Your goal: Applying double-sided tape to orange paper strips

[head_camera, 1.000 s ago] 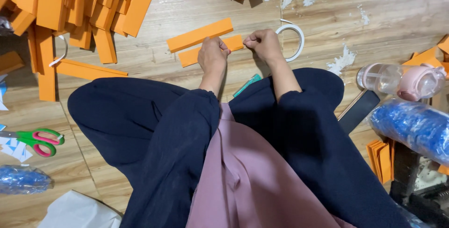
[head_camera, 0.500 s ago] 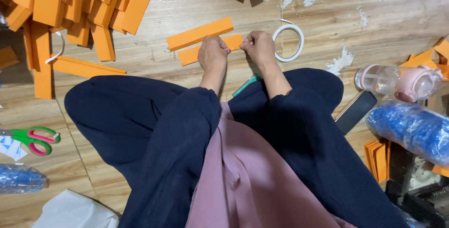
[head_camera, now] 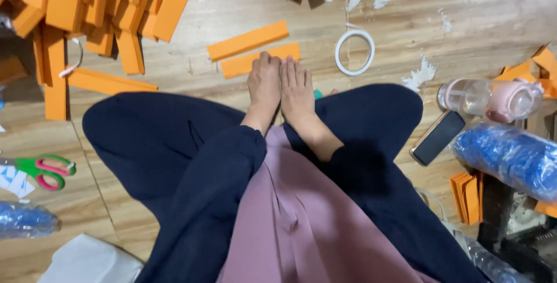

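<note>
Orange foam strip [head_camera: 261, 61] lies on the wooden floor [head_camera: 493, 10] under both hands, its long axis running left to right with the right end tilted a little toward the far edge of the floor. The left hand [head_camera: 264, 83] and right hand [head_camera: 296, 89] rest side by side, touching, fingers stretched flat and pressing down on the near edge of the strip; neither grips it. A second orange strip [head_camera: 248, 40] lies just beyond, parallel and slightly apart. The fingertips cover part of the nearer strip, and something teal peeks out beside the right hand, too hidden to identify. To the right sits a white tape ring [head_camera: 355, 53]. Farther right lie a clear bottle with a pink cap [head_camera: 490, 98], a dark phone [head_camera: 437, 137] and a blue wrapped roll [head_camera: 507, 158], cut off by the frame. A heap of orange strips [head_camera: 98, 10] fills the far left corner; green-and-pink scissors [head_camera: 40, 170] lie near the left edge.
</note>
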